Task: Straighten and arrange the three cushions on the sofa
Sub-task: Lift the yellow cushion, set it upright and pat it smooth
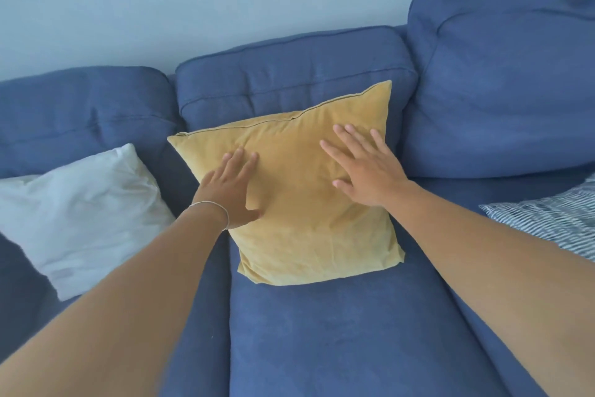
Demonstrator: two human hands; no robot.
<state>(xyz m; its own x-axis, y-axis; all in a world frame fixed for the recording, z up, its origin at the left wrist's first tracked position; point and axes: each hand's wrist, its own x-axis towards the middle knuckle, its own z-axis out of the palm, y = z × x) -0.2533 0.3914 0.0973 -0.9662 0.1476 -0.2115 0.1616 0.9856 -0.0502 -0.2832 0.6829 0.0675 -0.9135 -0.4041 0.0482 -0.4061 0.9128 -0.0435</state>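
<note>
Yellow cushion [299, 190]: I am seeing it sitting in the middle of the frame on the centre seat of the blue sofa [322, 332], leaning back against the middle back pad, its zip edge running along the top and rising toward the upper right.
Left hand [230, 190]: it is lying flat on the cushion's left part, fingers stretched out and slightly spread, thumb pointing toward the lower right; it is gripping nothing, only pressing its palm onto the fabric.
Bracelet [212, 206]: a thin light band is circling the left wrist.
Right hand [363, 171]: it is resting flat on the cushion's upper right part, fingers fanned wide, thumb sticking out to the left; nothing is being pinched here either.
White cushion [80, 219]: it is lying at the left of the frame on the left seat, crumpled and tilted, just beside the yellow one; I cannot tell whether they are touching.
Patterned cushion [553, 219]: blue and white, it is lying flat at the right edge of the frame, partly cut off, well apart from the yellow one.
Wall [193, 3]: pale, it is filling the upper left of the frame behind the sofa.
</note>
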